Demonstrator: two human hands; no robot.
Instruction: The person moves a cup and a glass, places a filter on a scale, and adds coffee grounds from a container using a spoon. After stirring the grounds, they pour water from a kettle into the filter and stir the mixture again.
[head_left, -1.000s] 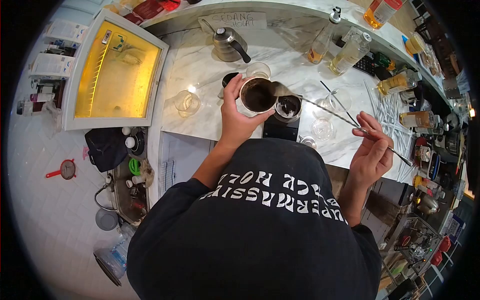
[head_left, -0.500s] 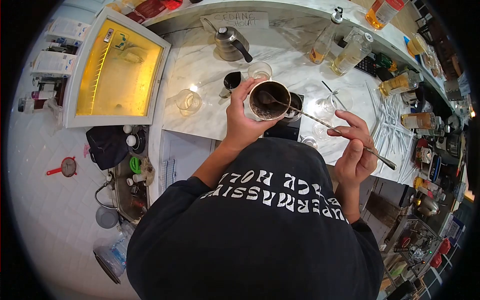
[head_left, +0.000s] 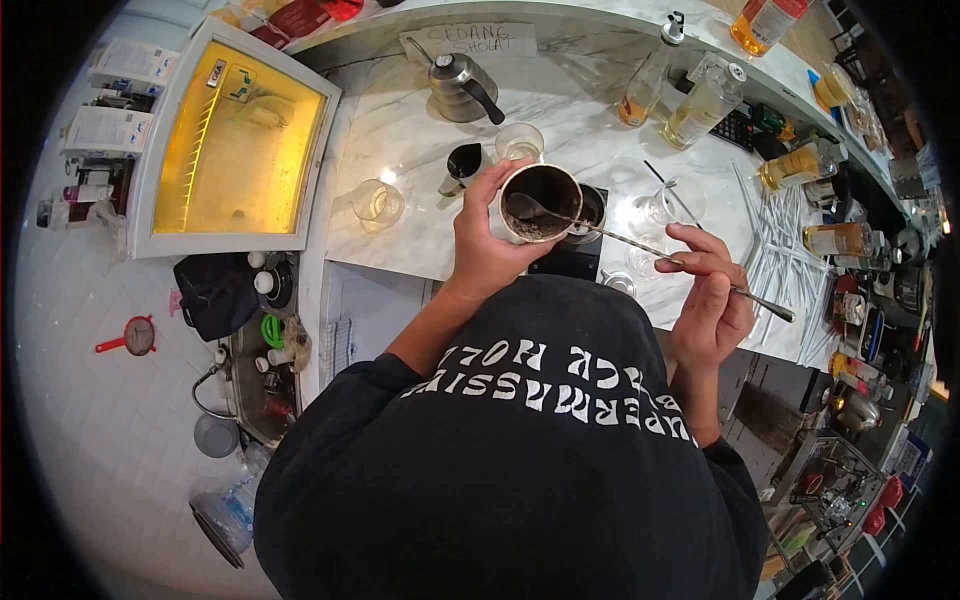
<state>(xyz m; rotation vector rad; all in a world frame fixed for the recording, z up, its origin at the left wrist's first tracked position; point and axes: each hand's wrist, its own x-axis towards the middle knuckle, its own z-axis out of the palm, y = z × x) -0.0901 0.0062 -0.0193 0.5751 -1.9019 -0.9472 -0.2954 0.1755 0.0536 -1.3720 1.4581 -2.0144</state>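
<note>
My left hand (head_left: 483,240) is wrapped round a pale cup (head_left: 541,238), tilted so its mouth faces me. Dark brown powder or residue lines the inside of the cup. In my right hand (head_left: 712,300) is a long twisted bar spoon (head_left: 630,243), pinched between thumb and fingers. The bowl of the spoon is inside the cup, near its inner wall. Under the cup, partly hidden, stands a black device (head_left: 565,262). Just beyond my left hand are a small metal pitcher (head_left: 466,163) and a clear glass (head_left: 519,143).
A gooseneck kettle (head_left: 458,88) stands at the back of the marble counter (head_left: 590,90). Another glass (head_left: 377,205) is at the left, near a lit yellow display fridge (head_left: 238,140). Bottles (head_left: 700,110) and a heap of straws (head_left: 785,250) occupy the right side.
The bar spoon's bowl has shifted left and slightly down inside the cup, toward its wall. The cup is turned or moved very slightly; both hands keep their holds.
</note>
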